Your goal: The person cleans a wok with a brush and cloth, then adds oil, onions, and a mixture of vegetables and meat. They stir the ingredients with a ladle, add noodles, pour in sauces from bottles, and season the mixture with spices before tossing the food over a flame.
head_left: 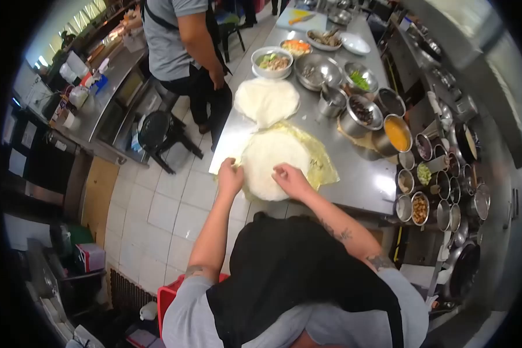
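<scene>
A stack of thin round white wrappers [272,159] lies on a crumpled yellow plastic bag [322,165] at the near end of the steel table. At the stack's left edge is my left hand [231,177], its fingers curled closed; what they pinch is too small to make out. My right hand [293,181] rests over the right part of the stack with its fingertips drawn together against the top sheet. Whether a sheet is between them cannot be seen. Just beyond lies a second pile of pale round wrappers [267,101], touching the bag's far edge.
Behind the wrappers stands a bowl of mixed filling [272,61]. Steel bowls [319,71] and a pot of orange liquid [398,134] line the table's right side. Several small containers [420,207] stand further right. A person [182,52] stands left of the table, near a black stool [156,130].
</scene>
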A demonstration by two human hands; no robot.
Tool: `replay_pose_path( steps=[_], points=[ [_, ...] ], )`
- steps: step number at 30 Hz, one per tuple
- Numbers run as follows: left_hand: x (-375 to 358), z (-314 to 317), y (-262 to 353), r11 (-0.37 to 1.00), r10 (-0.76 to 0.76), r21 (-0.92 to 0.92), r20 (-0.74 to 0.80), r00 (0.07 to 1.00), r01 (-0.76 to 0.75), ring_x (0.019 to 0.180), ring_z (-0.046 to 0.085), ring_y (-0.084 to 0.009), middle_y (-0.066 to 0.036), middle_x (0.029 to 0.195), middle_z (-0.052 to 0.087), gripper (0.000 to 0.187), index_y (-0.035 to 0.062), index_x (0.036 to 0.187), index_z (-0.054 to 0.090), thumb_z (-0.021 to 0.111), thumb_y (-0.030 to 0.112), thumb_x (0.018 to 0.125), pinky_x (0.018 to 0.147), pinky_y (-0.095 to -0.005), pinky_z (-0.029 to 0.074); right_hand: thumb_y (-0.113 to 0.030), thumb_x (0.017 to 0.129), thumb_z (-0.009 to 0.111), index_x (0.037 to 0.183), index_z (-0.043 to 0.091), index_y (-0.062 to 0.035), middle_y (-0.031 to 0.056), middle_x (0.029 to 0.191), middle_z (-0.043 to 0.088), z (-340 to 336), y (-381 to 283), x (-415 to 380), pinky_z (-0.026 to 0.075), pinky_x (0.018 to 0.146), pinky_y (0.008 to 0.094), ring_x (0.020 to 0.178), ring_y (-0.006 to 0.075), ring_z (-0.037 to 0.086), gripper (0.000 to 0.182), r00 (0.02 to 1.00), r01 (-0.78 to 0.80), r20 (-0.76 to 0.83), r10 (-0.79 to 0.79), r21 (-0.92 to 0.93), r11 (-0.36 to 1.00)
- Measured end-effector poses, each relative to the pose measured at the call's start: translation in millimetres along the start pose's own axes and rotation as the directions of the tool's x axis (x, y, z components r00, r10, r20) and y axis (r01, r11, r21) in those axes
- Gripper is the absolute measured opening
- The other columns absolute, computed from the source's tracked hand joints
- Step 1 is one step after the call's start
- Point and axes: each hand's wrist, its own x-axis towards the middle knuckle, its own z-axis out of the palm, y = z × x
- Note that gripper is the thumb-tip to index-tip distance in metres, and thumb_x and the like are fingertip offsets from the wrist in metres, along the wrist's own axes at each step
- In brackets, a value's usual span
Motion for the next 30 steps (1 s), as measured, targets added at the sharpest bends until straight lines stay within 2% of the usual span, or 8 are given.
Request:
replay_pose_path(
  steps=[2,3,9,12,15,23,28,30],
  points=[
    [-7.0,29.5,2.7,0.985,0.163,-0.024,-0.156,0.974,-0.169,0.103,0.057,-0.0392,-0.022,0.11,0.059,0.035,-0.0009,0.114,0.057,0.064,0.01,0.081,0.091,-0.0433,0.046,-0.023,0.089,0.066,0.112,0.065,-0.0021,0.015,0.099,0.07,-37.3,20.9,-25.6,0.053,0.078,0.034,0.082,0.0246,0.067,0.031,0.998,0.001,-0.064,-0.005,-0.053,0.999],
    [2.7,-56.1,11.5,0.926,0.362,0.19,-0.207,0.909,-0.326,0.101,0.057,-0.0396,-0.021,0.108,0.059,0.033,-0.0009,0.113,0.057,0.063,0.008,0.082,0.09,-0.0436,0.046,-0.022,0.09,0.066,0.112,0.065,-0.0009,0.015,0.098,0.07,6.1,0.7,-33.6,0.053,0.076,0.0337,0.08,0.0234,0.067,0.03,0.983,0.107,-0.164,-0.085,0.129,0.986],
    [-137.6,91.4,164.0,0.739,0.668,-0.159,0.055,0.742,-0.654,0.104,0.057,-0.0382,-0.02,0.11,0.059,0.027,-0.0006,0.111,0.057,0.061,0.003,0.085,0.09,-0.0415,0.047,-0.009,0.093,0.062,0.104,0.063,0.0003,0.0049,0.088,0.067,-104.4,141.1,-265.7,0.052,0.07,0.0261,0.076,0.0106,0.063,0.014,0.834,-0.032,-0.482,0.27,0.447,0.894],
    [-224.0,168.9,227.5,0.684,0.712,-0.455,0.251,0.655,-0.57,0.095,0.062,-0.0273,-0.016,0.108,0.06,0.026,-0.0001,0.112,0.057,0.061,0.001,0.086,0.085,-0.0352,0.049,-0.009,0.092,0.062,0.101,0.064,0.0006,0.0062,0.085,0.069,-118.0,200.9,-392.6,0.053,0.069,0.0271,0.074,0.011,0.065,0.013,0.59,-0.128,-0.645,0.487,0.521,0.844],
    [-302.7,220.4,268.2,0.681,0.731,-0.518,0.437,0.524,-0.517,0.088,0.063,-0.0212,-0.014,0.105,0.063,0.023,0.0,0.111,0.058,0.06,0.002,0.088,0.076,-0.0312,0.052,-0.009,0.092,0.062,0.099,0.064,0.0008,0.0068,0.083,0.069,-119.6,239.0,-494.6,0.054,0.067,0.0278,0.072,0.0114,0.065,0.012,0.363,-0.219,-0.744,0.56,0.516,0.828],
    [-434.5,322.0,343.0,0.744,0.654,-0.533,0.705,0.275,-0.404,0.076,0.063,-0.0118,-0.006,0.09,0.068,0.017,-0.0002,0.106,0.059,0.062,0.01,0.093,0.069,-0.0262,0.05,-0.008,0.093,0.061,0.097,0.064,0.0006,0.0051,0.083,0.067,-135.7,268.3,-658.9,0.053,0.065,0.0264,0.069,0.0108,0.064,0.01,0.119,-0.081,-0.673,0.73,0.726,0.683],
    [-481.0,414.6,393.4,0.817,0.569,-0.562,0.822,0.018,-0.132,0.078,0.058,-0.0088,-0.001,0.088,0.063,0.014,0.0014,0.104,0.058,0.062,0.01,0.095,0.072,-0.0239,0.048,-0.01,0.09,0.062,0.093,0.065,-0.002,0.0023,0.077,0.067,-167.5,308.3,-709.9,0.052,0.064,0.027,0.067,0.0097,0.063,0.009,-0.116,0.043,-0.707,0.698,0.698,0.715],
    [-506.1,453.7,424.3,0.854,0.492,-0.502,0.864,-0.105,-0.138,0.078,0.054,-0.0067,0.001,0.087,0.06,0.014,0.002,0.103,0.059,0.063,0.012,0.095,0.071,-0.0231,0.047,-0.01,0.091,0.062,0.093,0.065,-0.0023,0.002,0.078,0.067,-176.7,314.6,-734.7,0.052,0.064,0.0268,0.068,0.0094,0.063,0.009,-0.156,0.046,-0.7,0.697,0.7,0.713]
  ],
)
